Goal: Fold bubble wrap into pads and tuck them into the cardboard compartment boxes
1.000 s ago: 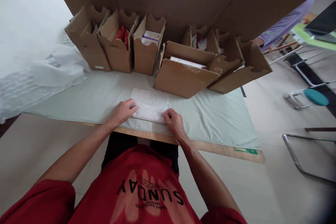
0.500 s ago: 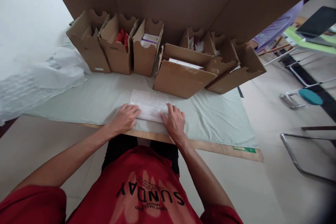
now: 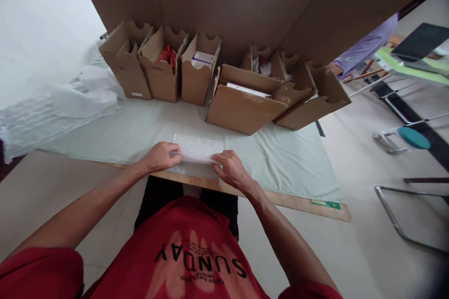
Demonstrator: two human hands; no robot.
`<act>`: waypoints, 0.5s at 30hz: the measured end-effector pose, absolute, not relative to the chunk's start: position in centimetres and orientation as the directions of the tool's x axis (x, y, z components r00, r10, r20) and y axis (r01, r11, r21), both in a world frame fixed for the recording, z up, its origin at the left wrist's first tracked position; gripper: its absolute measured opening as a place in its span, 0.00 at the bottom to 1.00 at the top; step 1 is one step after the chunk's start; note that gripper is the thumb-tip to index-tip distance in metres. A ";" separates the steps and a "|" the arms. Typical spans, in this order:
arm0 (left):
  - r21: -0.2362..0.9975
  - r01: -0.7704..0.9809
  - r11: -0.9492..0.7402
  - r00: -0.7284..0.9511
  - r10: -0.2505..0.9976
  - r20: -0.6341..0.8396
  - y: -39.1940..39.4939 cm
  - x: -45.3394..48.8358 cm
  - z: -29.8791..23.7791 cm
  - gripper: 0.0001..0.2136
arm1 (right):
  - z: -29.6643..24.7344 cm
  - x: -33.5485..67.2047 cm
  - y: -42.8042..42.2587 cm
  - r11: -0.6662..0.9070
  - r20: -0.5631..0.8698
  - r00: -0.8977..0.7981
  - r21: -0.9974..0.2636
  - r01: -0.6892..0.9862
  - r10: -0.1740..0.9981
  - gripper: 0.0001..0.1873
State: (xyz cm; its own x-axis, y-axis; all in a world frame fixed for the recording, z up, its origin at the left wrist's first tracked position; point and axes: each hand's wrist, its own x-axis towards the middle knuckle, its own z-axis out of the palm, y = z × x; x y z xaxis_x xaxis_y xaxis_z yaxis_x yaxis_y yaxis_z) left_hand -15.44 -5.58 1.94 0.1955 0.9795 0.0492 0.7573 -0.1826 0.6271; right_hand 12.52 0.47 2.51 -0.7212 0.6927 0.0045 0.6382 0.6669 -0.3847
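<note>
A sheet of bubble wrap (image 3: 199,145) lies on the pale green cloth near the table's front edge. My left hand (image 3: 164,155) is closed on its left end, fingers curled. My right hand (image 3: 229,166) grips the right end, thumb and fingers pinched together. Between the hands the near edge is lifted slightly and folded over, while the far part rests on the cloth. Whether something lies inside the wrap I cannot tell.
Several cardboard bins (image 3: 198,72) stand along the back, some holding red packets or white boxes. One wider bin (image 3: 245,110) sits nearer me. Loose bubble wrap (image 3: 63,112) is heaped at the left. A teal stool (image 3: 414,137) and a person's purple clothing (image 3: 365,44) are at the right.
My fingers have gone from resting on the wrap to gripping its two ends. The near edge has been raised and folded, so the sheet looks narrower. The view has shifted slightly.
</note>
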 end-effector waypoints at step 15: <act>0.479 0.856 0.194 -0.200 0.979 -0.038 -3.3 -13.4 0.7 0.09 | -0.8 12.2 0.9 0.125 -0.050 -0.212 -0.667 0.734 0.976 0.16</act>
State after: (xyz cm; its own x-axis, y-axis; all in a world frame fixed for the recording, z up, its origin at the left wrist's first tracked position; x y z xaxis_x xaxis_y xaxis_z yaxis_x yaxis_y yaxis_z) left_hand -13.43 -3.28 0.74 -0.2001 0.9790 -0.0381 0.8563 0.1936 0.4788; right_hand 12.24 0.93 -0.83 -0.2117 0.9761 -0.0498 0.7342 0.1252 -0.6673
